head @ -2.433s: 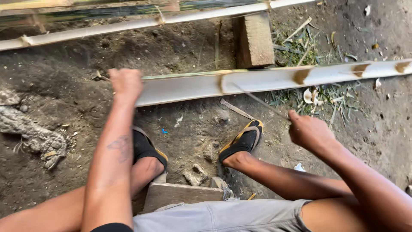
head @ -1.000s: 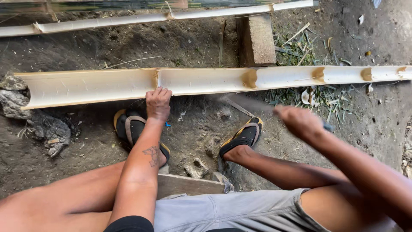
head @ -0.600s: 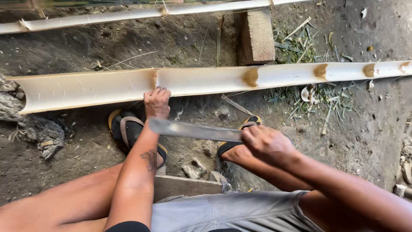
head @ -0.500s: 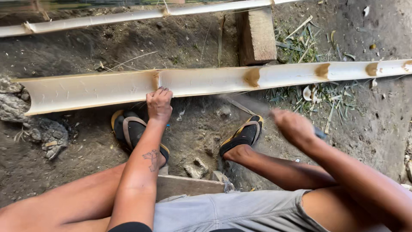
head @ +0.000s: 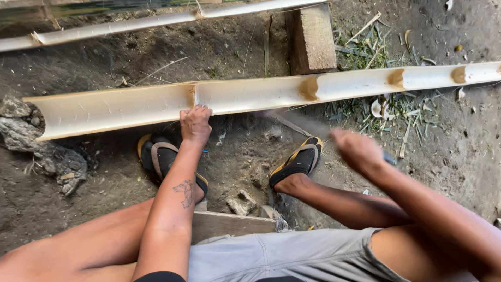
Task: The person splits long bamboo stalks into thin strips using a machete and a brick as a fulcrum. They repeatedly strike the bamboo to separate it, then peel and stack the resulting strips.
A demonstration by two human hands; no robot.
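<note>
The left hand (head: pixel 195 123) grips the near edge of the split bamboo half (head: pixel 250 97) lying across the dirt just beyond both sandals (head: pixel 297 162), while the right hand (head: pixel 359 151) is closed round a blurred blade (head: pixel 300 123) beside that grip. A misjudged stroke could plausibly land on the left fingers, which sit close to the blade's path. One split bamboo half, one thinner pole (head: pixel 156 21), one wooden block (head: pixel 311 37), two sandals.

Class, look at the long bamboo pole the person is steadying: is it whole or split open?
Split open: the bamboo lies hollow side up, pale inner wall showing, under the left hand.
</note>
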